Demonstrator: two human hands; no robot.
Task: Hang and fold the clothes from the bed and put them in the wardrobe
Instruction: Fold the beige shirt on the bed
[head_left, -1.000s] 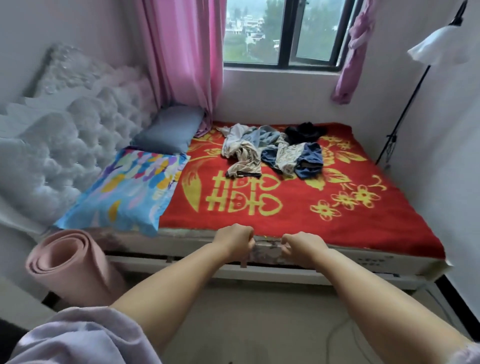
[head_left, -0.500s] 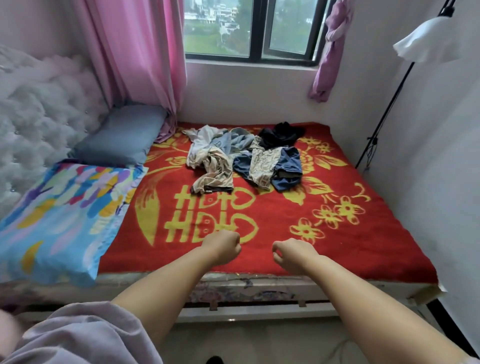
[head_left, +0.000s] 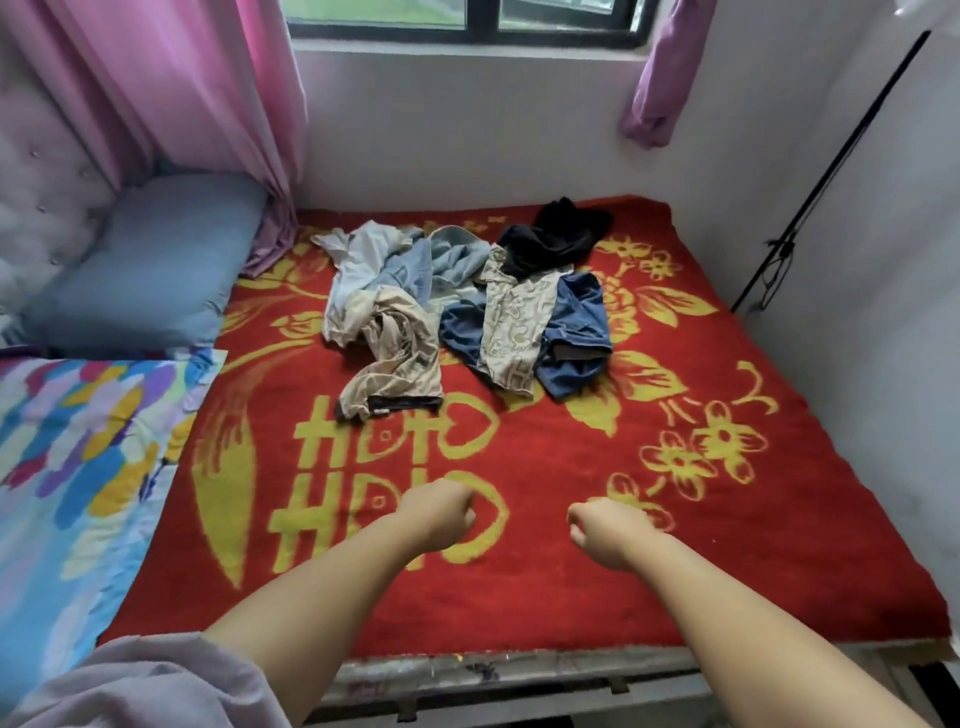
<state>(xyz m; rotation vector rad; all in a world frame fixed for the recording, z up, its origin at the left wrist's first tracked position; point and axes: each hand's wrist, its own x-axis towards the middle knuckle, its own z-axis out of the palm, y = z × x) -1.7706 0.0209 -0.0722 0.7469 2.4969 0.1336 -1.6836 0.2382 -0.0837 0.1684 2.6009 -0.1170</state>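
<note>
Clothes pile (head_left: 462, 306) lies on red blanket (head_left: 727, 545) of bed, far half, near window wall. Pile's long axis runs left-right, across bed; beige garment (head_left: 395, 364) stretches toward near edge. Left hand (head_left: 441, 512) clenched, grasps nothing. Right hand (head_left: 605, 530) clenched too, also nothing inside. Both hover above blanket, well apart from pile. Grey-blue pillow (head_left: 150, 270) at left.

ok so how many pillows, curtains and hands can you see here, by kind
pillows: 2, a grey-blue pillow and a multicoloured pillow
curtains: 2, a pink curtain and a purple curtain
hands: 2, the left hand and the right hand, both curled and holding nothing
total: 6
</note>
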